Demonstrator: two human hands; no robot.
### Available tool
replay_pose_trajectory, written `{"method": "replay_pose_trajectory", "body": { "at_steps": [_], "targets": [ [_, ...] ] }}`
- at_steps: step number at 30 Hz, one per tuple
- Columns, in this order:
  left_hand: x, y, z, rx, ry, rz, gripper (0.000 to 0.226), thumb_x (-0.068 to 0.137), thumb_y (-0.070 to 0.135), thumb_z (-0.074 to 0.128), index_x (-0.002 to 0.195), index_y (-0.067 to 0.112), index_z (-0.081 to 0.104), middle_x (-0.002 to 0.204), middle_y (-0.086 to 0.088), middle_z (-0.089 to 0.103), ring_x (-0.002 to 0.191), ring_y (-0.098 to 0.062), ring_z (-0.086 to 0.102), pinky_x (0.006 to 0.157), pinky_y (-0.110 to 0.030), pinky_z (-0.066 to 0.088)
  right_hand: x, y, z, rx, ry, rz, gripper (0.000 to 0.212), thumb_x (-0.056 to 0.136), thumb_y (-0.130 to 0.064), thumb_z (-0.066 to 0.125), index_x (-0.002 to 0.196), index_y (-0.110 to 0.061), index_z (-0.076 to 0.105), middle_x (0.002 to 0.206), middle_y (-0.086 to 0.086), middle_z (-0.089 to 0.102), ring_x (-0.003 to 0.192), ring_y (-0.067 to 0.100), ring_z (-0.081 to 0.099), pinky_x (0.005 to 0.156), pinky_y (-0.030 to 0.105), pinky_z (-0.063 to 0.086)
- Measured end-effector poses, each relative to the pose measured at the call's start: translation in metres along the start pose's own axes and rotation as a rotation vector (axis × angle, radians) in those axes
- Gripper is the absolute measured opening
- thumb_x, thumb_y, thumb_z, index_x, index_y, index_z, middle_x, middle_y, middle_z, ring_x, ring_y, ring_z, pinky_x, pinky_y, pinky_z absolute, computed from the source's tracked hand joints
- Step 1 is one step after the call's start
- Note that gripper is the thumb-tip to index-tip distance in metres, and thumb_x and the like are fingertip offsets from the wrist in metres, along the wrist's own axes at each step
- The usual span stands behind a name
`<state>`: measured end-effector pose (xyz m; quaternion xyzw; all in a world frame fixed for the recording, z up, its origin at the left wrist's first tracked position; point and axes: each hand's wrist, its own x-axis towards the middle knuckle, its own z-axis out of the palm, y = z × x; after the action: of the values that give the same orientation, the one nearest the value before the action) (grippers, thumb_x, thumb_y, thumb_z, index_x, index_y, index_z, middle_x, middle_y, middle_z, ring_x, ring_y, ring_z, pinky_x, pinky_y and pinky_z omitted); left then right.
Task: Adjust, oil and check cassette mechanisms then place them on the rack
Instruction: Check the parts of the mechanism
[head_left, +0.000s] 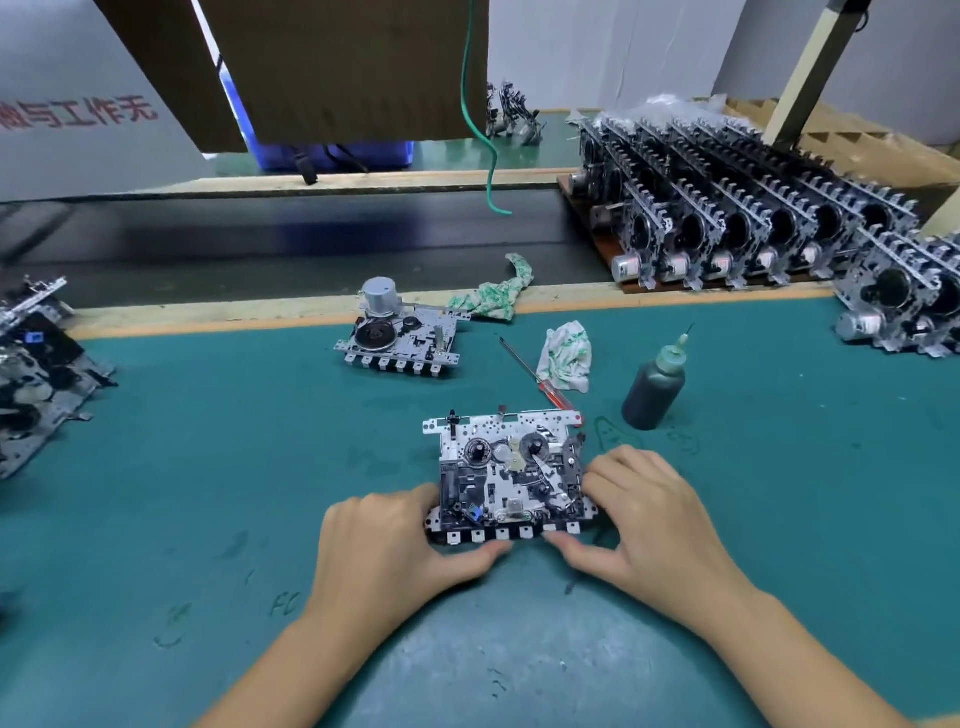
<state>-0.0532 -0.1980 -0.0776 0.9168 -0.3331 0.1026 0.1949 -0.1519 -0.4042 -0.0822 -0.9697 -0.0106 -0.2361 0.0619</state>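
A cassette mechanism (506, 475) lies flat on the green mat, its row of white keys facing me. My left hand (387, 548) grips its left side, thumb under the key row. My right hand (641, 512) grips its right side, thumb at the rightmost keys. A second mechanism (402, 335) with a round silver motor lies farther back. A dark oil bottle (655, 387) with a needle tip stands to the right. A red-handled screwdriver (537, 375) lies between them. The rack (587, 189) at the back right holds several upright mechanisms in rows.
Two green-printed rags (566, 356) (496, 293) lie behind the screwdriver. More mechanisms are piled at the left edge (36, 374) and at the far right (904, 306). A black conveyor belt (291, 236) runs behind the mat. A green wire (485, 145) hangs above it.
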Motion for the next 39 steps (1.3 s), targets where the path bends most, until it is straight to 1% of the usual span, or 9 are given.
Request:
{"method": "replay_pose_trajectory", "body": {
  "at_steps": [5, 8, 11, 16, 20, 26, 30, 35, 39],
  "targets": [
    [-0.001, 0.007, 0.001, -0.002, 0.034, -0.014, 0.060, 0.056, 0.074, 0.046, 0.043, 0.015, 0.046, 0.031, -0.003, 0.041, 0.029, -0.022, 0.047, 0.039, -0.019, 0.023, -0.003, 0.003, -0.001, 0.063, -0.007, -0.031, 0.051, 0.073, -0.061, 0.060, 0.063, -0.011, 0.055, 0.067, -0.003, 0.052, 0.066, 0.019, 0.050, 0.083, 0.026, 0.037],
    [0.000, 0.003, 0.000, -0.059, 0.023, 0.041, 0.065, 0.056, 0.081, 0.045, 0.046, 0.017, 0.048, 0.033, -0.001, 0.042, 0.031, -0.021, 0.048, 0.036, -0.022, 0.032, -0.002, 0.002, 0.000, 0.023, 0.040, -0.025, 0.047, 0.078, -0.056, 0.056, 0.061, -0.012, 0.055, 0.065, -0.002, 0.054, 0.064, 0.020, 0.054, 0.082, 0.031, 0.039],
    [-0.001, 0.000, -0.002, -0.090, -0.002, 0.082, 0.065, 0.052, 0.087, 0.044, 0.050, 0.023, 0.038, 0.033, 0.001, 0.042, 0.032, -0.018, 0.047, 0.036, -0.024, 0.033, -0.003, 0.002, 0.000, -0.022, 0.053, -0.025, 0.049, 0.078, -0.058, 0.053, 0.062, -0.012, 0.056, 0.067, -0.001, 0.056, 0.067, 0.021, 0.056, 0.083, 0.033, 0.039],
    [-0.005, -0.002, -0.002, -0.135, -0.013, 0.229, 0.067, 0.062, 0.078, 0.051, 0.047, 0.013, 0.044, 0.034, 0.005, 0.039, 0.031, -0.014, 0.042, 0.032, -0.020, 0.033, -0.004, -0.003, 0.000, -0.057, 0.122, 0.036, 0.054, 0.071, -0.065, 0.055, 0.055, -0.013, 0.052, 0.060, -0.003, 0.051, 0.061, 0.020, 0.054, 0.077, 0.030, 0.039],
    [-0.006, -0.002, -0.003, -0.071, -0.023, 0.211, 0.060, 0.063, 0.076, 0.049, 0.050, 0.017, 0.053, 0.036, 0.006, 0.041, 0.033, -0.011, 0.044, 0.032, -0.022, 0.035, -0.006, 0.006, -0.002, -0.021, 0.050, -0.025, 0.053, 0.076, -0.062, 0.053, 0.060, -0.011, 0.052, 0.065, -0.001, 0.053, 0.067, 0.022, 0.054, 0.082, 0.029, 0.038],
    [-0.004, -0.002, -0.004, -0.060, 0.048, 0.205, 0.060, 0.066, 0.071, 0.051, 0.046, 0.016, 0.039, 0.035, 0.004, 0.039, 0.030, -0.016, 0.042, 0.033, -0.019, 0.031, -0.007, 0.010, -0.001, -0.049, 0.028, -0.060, 0.057, 0.082, -0.064, 0.047, 0.062, -0.011, 0.057, 0.069, -0.001, 0.058, 0.072, 0.022, 0.058, 0.082, 0.030, 0.039],
    [-0.004, -0.002, -0.002, -0.047, 0.084, 0.205, 0.063, 0.070, 0.069, 0.051, 0.043, 0.013, 0.038, 0.033, 0.000, 0.036, 0.029, -0.020, 0.039, 0.033, -0.019, 0.029, -0.007, 0.011, -0.004, 0.057, 0.006, -0.064, 0.058, 0.073, -0.067, 0.057, 0.062, -0.010, 0.055, 0.069, -0.003, 0.056, 0.071, 0.019, 0.053, 0.084, 0.027, 0.038],
    [-0.001, -0.010, -0.004, -0.090, 0.024, 0.291, 0.058, 0.068, 0.070, 0.051, 0.048, 0.017, 0.041, 0.036, 0.005, 0.040, 0.031, -0.017, 0.042, 0.034, -0.018, 0.033, -0.009, 0.008, -0.003, 0.062, 0.015, -0.045, 0.052, 0.076, -0.061, 0.057, 0.061, -0.011, 0.057, 0.067, -0.002, 0.057, 0.074, 0.020, 0.056, 0.081, 0.032, 0.042],
    [-0.003, -0.008, -0.002, -0.046, 0.059, 0.262, 0.054, 0.070, 0.061, 0.053, 0.046, 0.015, 0.040, 0.034, 0.002, 0.038, 0.030, -0.020, 0.041, 0.033, -0.020, 0.030, -0.008, 0.008, -0.003, 0.100, 0.005, -0.041, 0.051, 0.074, -0.060, 0.060, 0.061, -0.011, 0.054, 0.067, -0.002, 0.055, 0.073, 0.019, 0.054, 0.082, 0.030, 0.041]
  ]
}}
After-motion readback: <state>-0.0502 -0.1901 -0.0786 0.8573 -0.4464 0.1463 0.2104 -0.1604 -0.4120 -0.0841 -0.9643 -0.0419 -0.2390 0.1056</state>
